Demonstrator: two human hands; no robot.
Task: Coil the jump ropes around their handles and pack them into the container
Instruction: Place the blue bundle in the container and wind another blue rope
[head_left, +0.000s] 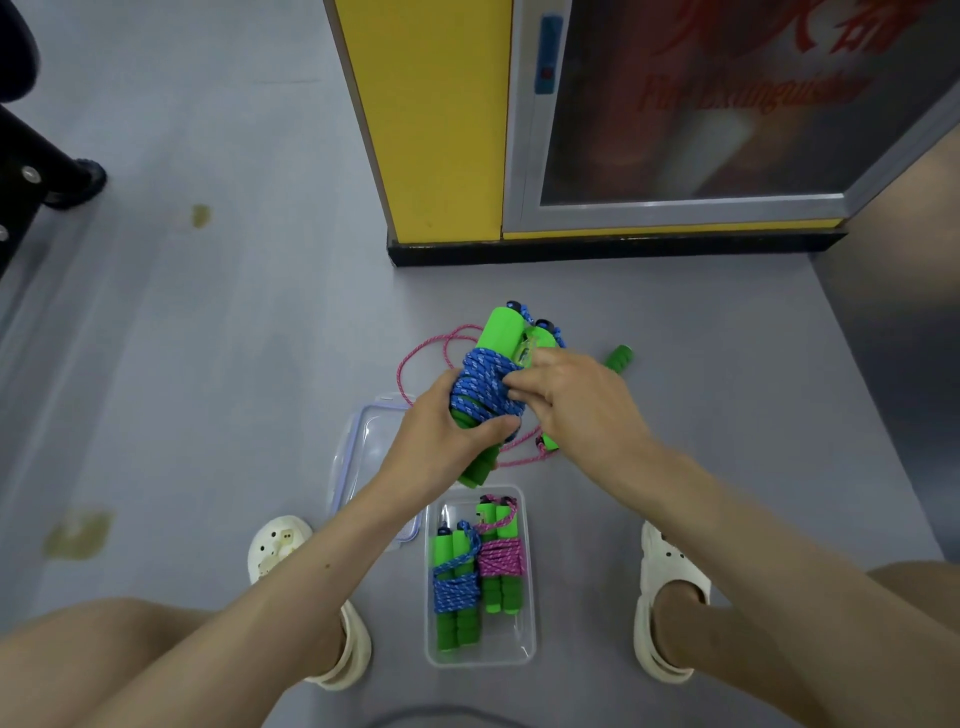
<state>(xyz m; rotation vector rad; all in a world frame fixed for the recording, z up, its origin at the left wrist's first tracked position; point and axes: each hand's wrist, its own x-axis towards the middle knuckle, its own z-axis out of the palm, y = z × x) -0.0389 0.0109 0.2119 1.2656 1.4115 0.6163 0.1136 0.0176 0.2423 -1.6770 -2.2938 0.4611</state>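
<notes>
My left hand (441, 431) grips a pair of green foam handles wrapped in blue rope (483, 379), held above the floor. My right hand (576, 400) pinches the blue rope at the coil's right side. Below, a clear plastic container (524, 654) stands between my feet and holds a blue-rope bundle (457, 587) and a pink-rope bundle (501, 556). A loose pink rope (431, 345) lies on the floor behind my hands, its green handle (619, 358) showing at the right.
The container's clear lid (363, 441) lies on the floor to the left, partly under my left arm. A yellow pillar (431, 130) and a glass-fronted fire extinguisher cabinet (701, 114) stand ahead. My white clogs (278, 551) flank the container on grey floor.
</notes>
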